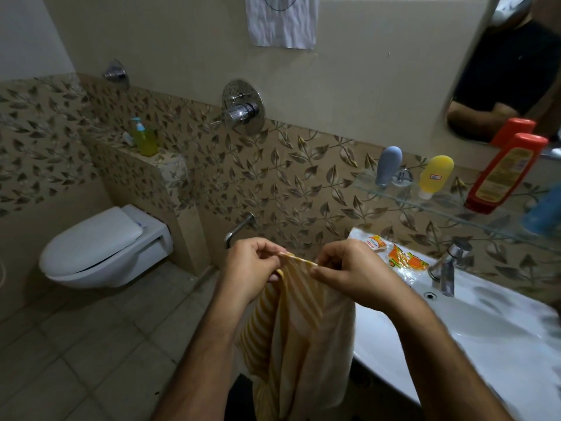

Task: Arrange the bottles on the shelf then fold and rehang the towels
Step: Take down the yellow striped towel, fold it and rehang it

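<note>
A yellow-and-cream striped towel [299,326] hangs down in front of me. My left hand [253,268] and my right hand [352,273] each pinch its top edge, a short stretch of hem taut between them. On the glass shelf [394,194] at the right stand a grey-blue bottle [388,165], a yellow bottle [435,176] and a red bottle [505,173]. A blurred blue bottle [545,212] is at the frame's right edge. A white towel [282,21] hangs on the wall at the top.
A white washbasin [473,326] with a chrome tap [449,268] and an orange packet [400,259] is at my right. A wall-hung toilet [103,247] is on the left. A green soap dispenser [145,138] stands on the tiled ledge. A mirror [510,71] hangs above the shelf.
</note>
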Action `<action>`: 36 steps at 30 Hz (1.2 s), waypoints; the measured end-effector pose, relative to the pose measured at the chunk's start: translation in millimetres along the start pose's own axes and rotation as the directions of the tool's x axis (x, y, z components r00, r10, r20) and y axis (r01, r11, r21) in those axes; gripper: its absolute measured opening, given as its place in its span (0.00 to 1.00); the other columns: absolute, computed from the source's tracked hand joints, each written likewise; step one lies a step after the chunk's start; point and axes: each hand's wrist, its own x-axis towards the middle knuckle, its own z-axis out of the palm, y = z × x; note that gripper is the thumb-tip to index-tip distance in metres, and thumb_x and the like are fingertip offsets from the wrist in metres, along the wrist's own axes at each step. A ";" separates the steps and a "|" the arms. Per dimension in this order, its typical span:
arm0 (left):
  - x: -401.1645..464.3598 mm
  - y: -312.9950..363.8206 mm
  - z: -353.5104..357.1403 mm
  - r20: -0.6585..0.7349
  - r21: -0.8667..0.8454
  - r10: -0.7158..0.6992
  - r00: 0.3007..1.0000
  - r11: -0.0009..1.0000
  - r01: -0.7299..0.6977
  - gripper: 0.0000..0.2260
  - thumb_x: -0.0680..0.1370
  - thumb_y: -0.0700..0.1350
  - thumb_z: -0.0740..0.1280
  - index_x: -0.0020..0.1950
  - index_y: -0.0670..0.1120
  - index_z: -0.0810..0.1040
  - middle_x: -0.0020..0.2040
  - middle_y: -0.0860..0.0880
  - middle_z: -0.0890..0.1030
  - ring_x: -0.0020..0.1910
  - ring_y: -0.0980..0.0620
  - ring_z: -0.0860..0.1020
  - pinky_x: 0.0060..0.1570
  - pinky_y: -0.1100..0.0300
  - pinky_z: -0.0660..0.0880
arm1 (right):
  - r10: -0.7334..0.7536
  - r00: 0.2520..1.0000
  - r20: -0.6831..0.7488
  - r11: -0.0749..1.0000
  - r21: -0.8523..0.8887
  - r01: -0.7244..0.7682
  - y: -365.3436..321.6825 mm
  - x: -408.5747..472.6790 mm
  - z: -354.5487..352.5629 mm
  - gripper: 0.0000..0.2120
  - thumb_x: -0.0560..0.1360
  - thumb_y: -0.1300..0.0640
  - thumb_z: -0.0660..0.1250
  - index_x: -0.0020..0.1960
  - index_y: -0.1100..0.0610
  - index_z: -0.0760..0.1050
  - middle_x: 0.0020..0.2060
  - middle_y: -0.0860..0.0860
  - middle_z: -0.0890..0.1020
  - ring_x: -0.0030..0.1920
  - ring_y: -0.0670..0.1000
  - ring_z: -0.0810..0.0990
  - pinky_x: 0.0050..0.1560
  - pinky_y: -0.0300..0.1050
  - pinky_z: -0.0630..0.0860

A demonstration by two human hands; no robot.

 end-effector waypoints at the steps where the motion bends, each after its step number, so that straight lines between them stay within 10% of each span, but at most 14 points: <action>1: 3.0 -1.2 -4.0 -0.039 0.003 -0.005 0.999 1.000 0.005 0.10 0.73 0.32 0.70 0.39 0.46 0.83 0.34 0.48 0.83 0.27 0.61 0.79 0.27 0.68 0.76 | 0.025 1.000 0.012 0.999 0.031 -0.026 3.2 -3.9 -3.5 0.07 0.74 0.53 0.72 0.39 0.53 0.81 0.30 0.46 0.80 0.30 0.40 0.74 0.30 0.33 0.67; 6: 10.9 -12.5 -14.9 -0.123 0.124 -0.031 0.992 0.991 0.046 0.05 0.73 0.35 0.72 0.42 0.45 0.84 0.37 0.47 0.83 0.32 0.58 0.80 0.29 0.66 0.78 | 0.083 0.996 -0.013 0.989 0.127 -0.081 8.8 -14.8 -21.1 0.06 0.74 0.55 0.73 0.38 0.54 0.82 0.26 0.43 0.78 0.27 0.40 0.74 0.27 0.31 0.66; 13: -3.9 -9.2 -15.2 0.174 -0.038 -0.059 0.983 0.997 0.067 0.22 0.74 0.33 0.71 0.63 0.51 0.76 0.36 0.43 0.75 0.37 0.51 0.77 0.35 0.60 0.80 | -0.027 0.988 -0.153 1.000 -0.017 0.024 -2.0 5.6 -2.7 0.03 0.73 0.56 0.72 0.40 0.54 0.82 0.27 0.44 0.76 0.31 0.40 0.75 0.31 0.32 0.66; 20: -10.7 -2.3 -0.9 0.362 -0.055 0.027 0.932 0.998 -0.008 0.13 0.76 0.34 0.68 0.56 0.48 0.82 0.39 0.46 0.81 0.37 0.54 0.79 0.36 0.60 0.79 | -0.107 0.993 -0.048 0.994 -0.035 0.105 -7.8 7.8 8.2 0.01 0.71 0.55 0.73 0.42 0.51 0.83 0.32 0.47 0.81 0.35 0.44 0.77 0.36 0.41 0.71; 30: 4.3 -8.3 -4.4 -0.058 0.030 -0.002 0.998 1.000 0.004 0.05 0.74 0.33 0.70 0.44 0.42 0.83 0.35 0.46 0.81 0.28 0.60 0.78 0.27 0.69 0.75 | 0.031 1.000 -0.008 0.999 0.028 -0.030 5.9 -7.2 -6.4 0.10 0.74 0.54 0.72 0.34 0.49 0.76 0.26 0.45 0.76 0.28 0.39 0.74 0.29 0.33 0.66; 36: 4.7 -17.7 -10.3 0.013 0.119 -0.046 0.999 0.992 0.044 0.07 0.74 0.35 0.71 0.46 0.47 0.82 0.37 0.46 0.81 0.34 0.53 0.80 0.35 0.58 0.81 | 0.004 0.995 -0.100 1.000 -0.001 -0.004 2.9 -9.1 -18.4 0.06 0.74 0.56 0.72 0.38 0.53 0.80 0.27 0.45 0.76 0.29 0.39 0.74 0.30 0.32 0.66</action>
